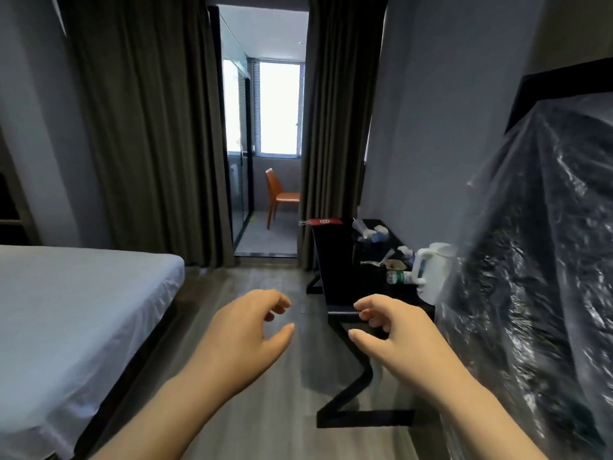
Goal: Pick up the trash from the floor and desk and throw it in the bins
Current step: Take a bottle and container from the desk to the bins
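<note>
Both your left hand [245,330] and right hand [394,330] hung empty with fingers loosely curled at lower centre, so I judged the pickup not yet begun, your next move needing a reach to the trash [396,277] on the black desk [331,254] right of centre.

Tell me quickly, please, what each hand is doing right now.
Left hand: open, fingers loosely curled, holding nothing.
Right hand: open, fingers loosely curled, holding nothing.
</note>
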Tool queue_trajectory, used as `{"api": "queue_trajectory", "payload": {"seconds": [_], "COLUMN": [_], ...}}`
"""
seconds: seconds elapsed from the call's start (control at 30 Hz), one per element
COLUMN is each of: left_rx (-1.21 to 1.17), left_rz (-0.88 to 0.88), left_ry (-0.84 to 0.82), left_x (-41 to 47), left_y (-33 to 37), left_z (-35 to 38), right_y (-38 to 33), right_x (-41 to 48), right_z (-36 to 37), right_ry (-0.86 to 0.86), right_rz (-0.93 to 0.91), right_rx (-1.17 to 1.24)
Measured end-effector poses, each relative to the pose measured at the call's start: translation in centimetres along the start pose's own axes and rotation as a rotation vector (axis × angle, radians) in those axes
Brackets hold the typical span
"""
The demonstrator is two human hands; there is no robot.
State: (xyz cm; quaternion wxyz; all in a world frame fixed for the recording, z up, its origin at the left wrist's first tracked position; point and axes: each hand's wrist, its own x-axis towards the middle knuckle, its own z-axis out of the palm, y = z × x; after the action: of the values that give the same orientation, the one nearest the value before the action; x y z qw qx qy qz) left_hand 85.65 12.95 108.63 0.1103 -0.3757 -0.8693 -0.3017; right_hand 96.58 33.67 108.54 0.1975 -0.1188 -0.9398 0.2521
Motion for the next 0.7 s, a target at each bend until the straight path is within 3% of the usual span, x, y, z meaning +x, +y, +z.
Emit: {"api": "queue_trajectory", "payload": {"seconds": [0.33, 0.7], "left_rx": [-0.035, -0.067], "left_rz": [0.009, -0.017], "left_ry": [-0.102, -0.161], "left_x": [14.5, 31.7], "left_y": [-9.9, -14.0], "left_z": [5.3, 14.1], "right_y": [5.3, 16.0], "right_x": [14.3, 30.6], "right_z": [5.0, 7.8], "right_ry": [0.039, 0.009], "right_rz": [0.161, 0.222], "right_rx": [0.084, 0.118]}}
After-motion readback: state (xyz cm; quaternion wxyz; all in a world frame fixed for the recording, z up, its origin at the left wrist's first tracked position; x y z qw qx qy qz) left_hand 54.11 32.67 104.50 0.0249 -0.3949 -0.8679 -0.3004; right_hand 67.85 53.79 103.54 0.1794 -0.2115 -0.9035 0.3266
